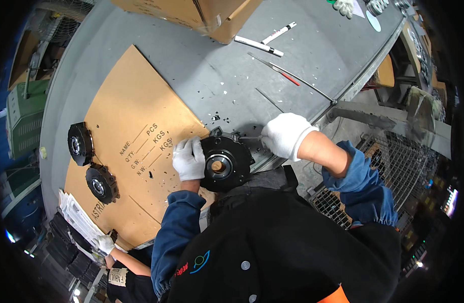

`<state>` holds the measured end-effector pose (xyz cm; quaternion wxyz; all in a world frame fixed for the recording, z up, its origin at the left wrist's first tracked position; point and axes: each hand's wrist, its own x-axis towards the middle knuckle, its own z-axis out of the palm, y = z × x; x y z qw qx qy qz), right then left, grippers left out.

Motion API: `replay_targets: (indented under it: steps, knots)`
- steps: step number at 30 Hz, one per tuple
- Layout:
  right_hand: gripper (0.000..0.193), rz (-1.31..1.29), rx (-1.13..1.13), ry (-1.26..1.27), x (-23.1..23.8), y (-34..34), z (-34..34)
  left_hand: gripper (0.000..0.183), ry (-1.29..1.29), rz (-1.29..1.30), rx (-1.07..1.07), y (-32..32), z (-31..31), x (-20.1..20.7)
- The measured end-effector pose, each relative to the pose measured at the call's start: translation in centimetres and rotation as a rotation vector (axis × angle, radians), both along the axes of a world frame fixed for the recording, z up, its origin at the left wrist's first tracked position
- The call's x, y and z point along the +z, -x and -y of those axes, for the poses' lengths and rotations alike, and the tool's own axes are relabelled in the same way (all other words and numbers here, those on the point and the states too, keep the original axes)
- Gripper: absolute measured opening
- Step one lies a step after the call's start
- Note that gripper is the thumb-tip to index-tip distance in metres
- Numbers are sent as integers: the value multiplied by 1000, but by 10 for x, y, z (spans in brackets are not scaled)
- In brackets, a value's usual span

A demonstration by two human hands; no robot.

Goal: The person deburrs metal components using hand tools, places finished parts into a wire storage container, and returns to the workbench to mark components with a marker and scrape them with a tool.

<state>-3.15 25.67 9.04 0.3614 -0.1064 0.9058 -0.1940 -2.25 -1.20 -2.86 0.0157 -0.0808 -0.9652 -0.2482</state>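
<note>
A round black housing [234, 154] with a metal ring and a brownish centre lies at the table's near edge, close to my body. My left hand [189, 159], in a white glove, grips its left rim. My right hand [287, 135], gloved too, is closed on a thin metal tool [249, 138] whose far end reaches the housing's upper right rim. Its exact kind is hard to make out, since my fingers cover the handle. Small black scraps [216, 118] are scattered just beyond the housing. Two similar black housings [80, 144] rest farther left on a cardboard sheet [136, 96].
A cardboard box [191, 15] stands at the far side. White markers [259, 46], a red-handled tool [287, 76] and a thin rod [269, 100] lie right of centre. Another person's gloved hand [105, 244] is at lower left by papers [80, 219]. Wire mesh [383, 164] is beyond the right edge.
</note>
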Motion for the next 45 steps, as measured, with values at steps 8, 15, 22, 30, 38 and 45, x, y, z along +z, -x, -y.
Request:
replay_targets:
  steps: [8,15,22,30,38,45]
  knots:
    - [21,-25,-52,9,-13,-6,0,16,-22,-30,-8,-1,2,-2]
    - [20,-27,-95,-7,-35,-18,17,16,-24,-23,0,1,0,-2]
    - [19,-3,-113,21,-17,-5,-8,16,1,-10,17,-1,3,-2]
    - [20,32,-3,34,-9,23,-6,16,-5,-14,4,-1,2,-2]
    - [20,-23,-91,15,-46,-9,3,16,-64,-32,9,0,5,-7]
    - [20,31,-241,186,-31,-20,-24,16,-12,-26,7,-2,4,-4]
